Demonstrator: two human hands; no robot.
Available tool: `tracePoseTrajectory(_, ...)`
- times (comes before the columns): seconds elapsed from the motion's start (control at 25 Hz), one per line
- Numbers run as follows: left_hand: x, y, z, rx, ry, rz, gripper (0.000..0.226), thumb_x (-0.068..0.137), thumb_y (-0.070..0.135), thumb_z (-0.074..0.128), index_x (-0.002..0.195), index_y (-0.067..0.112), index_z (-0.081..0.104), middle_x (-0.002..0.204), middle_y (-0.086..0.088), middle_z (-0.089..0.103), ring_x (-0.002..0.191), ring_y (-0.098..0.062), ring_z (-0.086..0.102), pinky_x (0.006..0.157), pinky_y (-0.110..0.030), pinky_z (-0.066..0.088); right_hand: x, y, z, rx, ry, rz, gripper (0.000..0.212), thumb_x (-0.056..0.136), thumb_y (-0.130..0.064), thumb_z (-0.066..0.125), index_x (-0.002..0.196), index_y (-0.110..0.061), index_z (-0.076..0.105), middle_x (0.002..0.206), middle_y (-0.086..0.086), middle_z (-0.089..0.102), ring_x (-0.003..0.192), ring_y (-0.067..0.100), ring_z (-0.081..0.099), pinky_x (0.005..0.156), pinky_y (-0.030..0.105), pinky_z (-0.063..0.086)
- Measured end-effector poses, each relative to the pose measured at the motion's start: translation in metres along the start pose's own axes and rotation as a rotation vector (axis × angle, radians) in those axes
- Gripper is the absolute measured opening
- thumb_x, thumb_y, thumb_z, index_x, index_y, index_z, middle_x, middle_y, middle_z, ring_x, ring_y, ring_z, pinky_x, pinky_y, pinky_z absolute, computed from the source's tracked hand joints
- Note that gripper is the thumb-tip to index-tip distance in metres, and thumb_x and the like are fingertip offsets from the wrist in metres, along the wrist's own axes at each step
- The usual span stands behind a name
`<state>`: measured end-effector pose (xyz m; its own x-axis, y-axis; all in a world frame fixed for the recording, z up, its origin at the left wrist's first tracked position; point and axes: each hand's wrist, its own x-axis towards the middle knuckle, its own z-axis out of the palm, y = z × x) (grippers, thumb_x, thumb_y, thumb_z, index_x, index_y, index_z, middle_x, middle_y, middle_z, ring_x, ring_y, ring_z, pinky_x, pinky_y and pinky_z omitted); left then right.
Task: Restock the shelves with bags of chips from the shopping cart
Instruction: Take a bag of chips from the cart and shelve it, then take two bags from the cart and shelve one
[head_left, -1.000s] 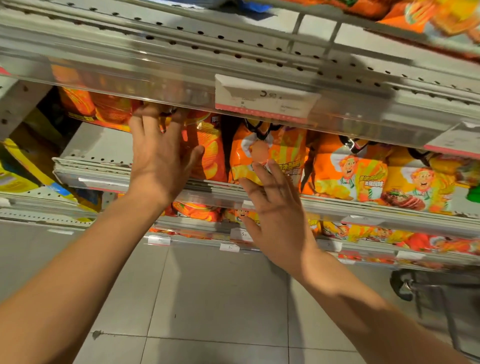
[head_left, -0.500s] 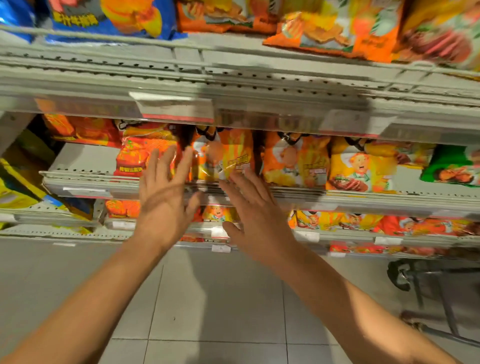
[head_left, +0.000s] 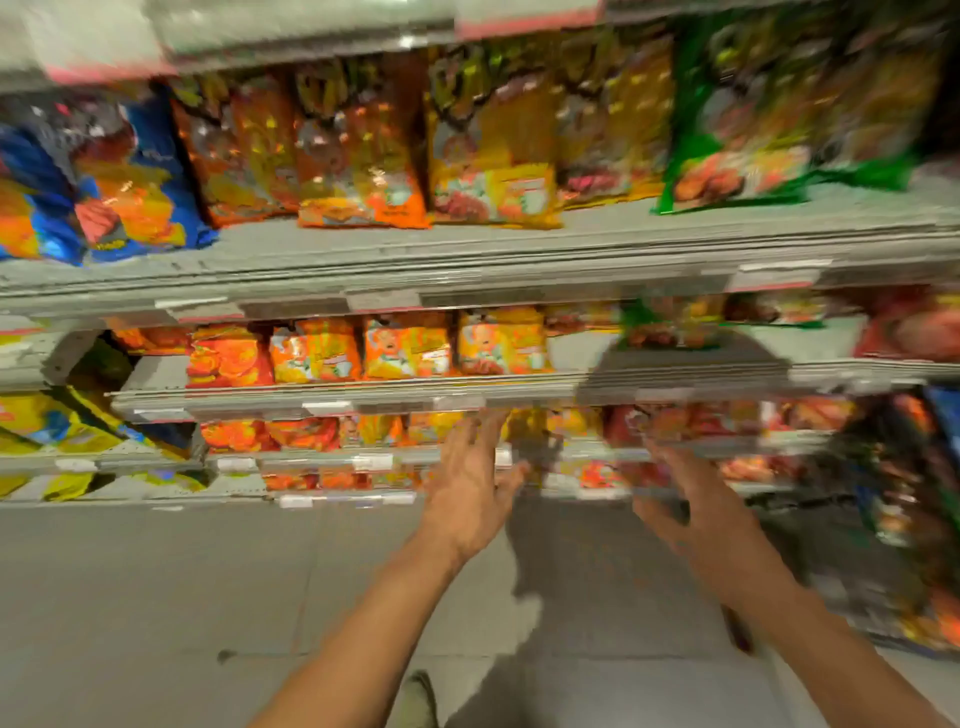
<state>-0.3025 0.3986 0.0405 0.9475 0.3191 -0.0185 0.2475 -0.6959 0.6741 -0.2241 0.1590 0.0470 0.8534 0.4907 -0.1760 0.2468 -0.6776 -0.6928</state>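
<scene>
Left hand (head_left: 470, 488) and right hand (head_left: 698, 512) held apart, fingers spread, nothing gripped. Bags (head_left: 317, 351) seen ranged along shelf (head_left: 363, 397) front edge. More restocking judged left; cart unclear.

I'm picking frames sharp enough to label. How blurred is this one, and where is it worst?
Head view: motion blur smears the whole frame, worst at the right edge and on the top shelf's bags; the orange bags on the middle shelf are least smeared; both the left hand and right hand have soft outlines; print is unreadable; shelf lines bow from wide-angle distortion.
</scene>
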Motion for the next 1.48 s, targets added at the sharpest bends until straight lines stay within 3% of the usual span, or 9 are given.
tracePoseTrajectory(0.12, 0.015, 0.111, 0.052, -0.062, -0.099, 0.116, 0.063, 0.1, 0.03, 0.06, 0.156, 0.016, 0.033, 0.159, -0.009, 0.035, 0.152, -0.026, 0.023, 0.122, -0.033, 0.022, -0.059, 0.053, -0.097, -0.011, 0.103, 0.132, 0.062, 0.091, -0.016, 0.073, 0.146, -0.019, 0.045, 0.145, 0.001, 0.051, 0.132, 0.015, 0.048, 0.11, 0.027, 0.035)
tracePoseTrajectory(0.24, 0.037, 0.209, 0.1, -0.157, -0.181, 0.239, 0.061, 0.09, 0.029, 0.072, 0.143, 0.01, 0.049, 0.13, 0.014, 0.054, 0.129, -0.022, 0.05, 0.105, -0.006, 0.033, -0.102, 0.104, -0.163, 0.033, 0.228, 0.264, 0.063, 0.092, -0.016, 0.072, 0.148, -0.012, 0.043, 0.15, 0.004, 0.048, 0.138, 0.018, 0.047, 0.114, 0.038, 0.039)
tracePoseTrajectory(0.36, 0.069, 0.283, 0.159, -0.143, -0.313, 0.393, 0.062, 0.089, 0.042, 0.061, 0.138, 0.004, 0.056, 0.132, -0.008, 0.061, 0.126, -0.03, 0.053, 0.111, -0.032, 0.037, -0.125, 0.154, -0.208, 0.169, 0.383, 0.425, 0.058, 0.092, -0.013, 0.072, 0.144, -0.011, 0.046, 0.136, 0.01, 0.059, 0.127, 0.025, 0.057, 0.101, 0.039, 0.05)
tracePoseTrajectory(0.48, 0.104, 0.343, 0.227, -0.157, -0.473, 0.48, 0.052, 0.096, 0.027, 0.067, 0.143, 0.014, 0.052, 0.141, -0.008, 0.051, 0.134, -0.025, 0.045, 0.113, -0.04, 0.036, -0.14, 0.194, -0.243, 0.284, 0.504, 0.571, 0.055, 0.092, -0.016, 0.072, 0.141, -0.021, 0.048, 0.117, -0.001, 0.063, 0.117, 0.021, 0.06, 0.085, 0.014, 0.048)
tracePoseTrajectory(0.72, 0.176, 0.422, 0.334, -0.074, -0.819, 0.51, 0.055, 0.098, 0.035, 0.062, 0.149, 0.024, 0.043, 0.147, -0.006, 0.039, 0.137, -0.028, 0.04, 0.109, -0.042, 0.04, -0.152, 0.246, -0.292, 0.394, 0.692, 0.842, 0.059, 0.09, -0.026, 0.075, 0.142, -0.027, 0.047, 0.119, 0.002, 0.067, 0.114, 0.015, 0.063, 0.098, 0.039, 0.053)
tracePoseTrajectory(1.04, 0.23, 0.498, 0.414, 0.058, -0.856, 0.581, 0.054, 0.097, 0.038, 0.064, 0.146, 0.021, 0.047, 0.148, -0.006, 0.041, 0.139, -0.027, 0.04, 0.111, -0.042, 0.04, -0.154, 0.304, -0.341, 0.451, 0.801, 0.954, 0.052, 0.092, -0.023, 0.072, 0.138, -0.03, 0.049, 0.116, -0.002, 0.066, 0.111, 0.015, 0.064, 0.089, 0.026, 0.048)
tracePoseTrajectory(1.2, 0.235, 0.535, 0.451, 0.101, -0.827, 0.612, 0.056, 0.096, 0.04, 0.063, 0.147, 0.027, 0.045, 0.151, -0.004, 0.038, 0.141, -0.026, 0.036, 0.114, -0.042, 0.036, -0.157, 0.345, -0.378, 0.492, 0.809, 0.919, 0.053, 0.091, -0.028, 0.073, 0.137, -0.028, 0.048, 0.109, -0.009, 0.069, 0.092, -0.007, 0.066, 0.074, 0.006, 0.047)
tracePoseTrajectory(1.32, 0.232, 0.566, 0.486, 0.148, -0.785, 0.58, 0.055, 0.095, 0.04, 0.064, 0.145, 0.027, 0.046, 0.146, -0.004, 0.042, 0.137, -0.025, 0.041, 0.111, -0.043, 0.039, -0.164, 0.39, -0.403, 0.482, 0.77, 0.9, 0.045, 0.094, -0.024, 0.069, 0.134, -0.031, 0.049, 0.107, -0.005, 0.065, 0.09, -0.001, 0.064, 0.07, 0.01, 0.047)
tracePoseTrajectory(1.48, 0.219, 0.591, 0.527, 0.247, -0.714, 0.54, 0.063, 0.095, 0.043, 0.064, 0.15, 0.024, 0.04, 0.145, -0.003, 0.039, 0.138, -0.025, 0.034, 0.111, -0.041, 0.035, -0.179, 0.441, -0.433, 0.602, 0.752, 0.866, 0.014, 0.096, -0.015, 0.064, 0.101, -0.028, 0.063, 0.087, -0.001, 0.069, 0.068, 0.003, 0.062, 0.06, 0.011, 0.047)
